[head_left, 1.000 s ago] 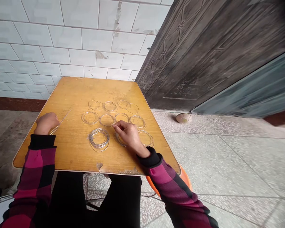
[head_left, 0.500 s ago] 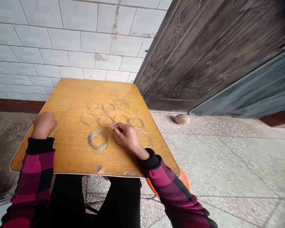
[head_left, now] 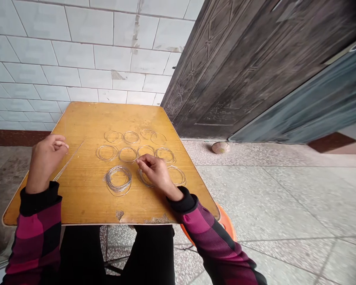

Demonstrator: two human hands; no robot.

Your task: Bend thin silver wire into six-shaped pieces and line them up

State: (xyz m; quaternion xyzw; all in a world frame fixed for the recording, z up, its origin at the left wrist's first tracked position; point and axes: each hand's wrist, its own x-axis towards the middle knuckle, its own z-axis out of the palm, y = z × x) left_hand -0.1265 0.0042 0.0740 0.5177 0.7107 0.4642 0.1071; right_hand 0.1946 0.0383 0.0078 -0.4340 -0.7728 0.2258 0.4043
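The left hand (head_left: 46, 158) has moved off the lower end of the thin straight wires (head_left: 68, 161) and now sits just beside them, near the table's left edge. It is half closed with the fingers curled, and I can't tell whether it holds anything. The wires lie slanted on the table (head_left: 77, 118), their lower end close to that hand.

The right hand (head_left: 156, 172) is over the middle of the table, its fingers (head_left: 141, 160) bunched and pointing down at the wire rings (head_left: 127, 155). It sits on top of one ring (head_left: 144, 179), but I can't tell whether it is gripping wire or only resting there. The rings lie flat in loose rows: four at the far side, four in the middle, and nearest the person a thick coil (head_left: 118, 180), the ring under the hand and one more (head_left: 177, 175).

The table stands against a white tiled wall (head_left: 77, 51), with a dark carved door (head_left: 240, 71) to the right. A worn ball (head_left: 220, 147) sits on the speckled floor (head_left: 269, 190) by the door. Plaid sleeves (head_left: 37, 233) reach in from the bottom, and an orange stool (head_left: 227, 223) shows past the table's near corner.
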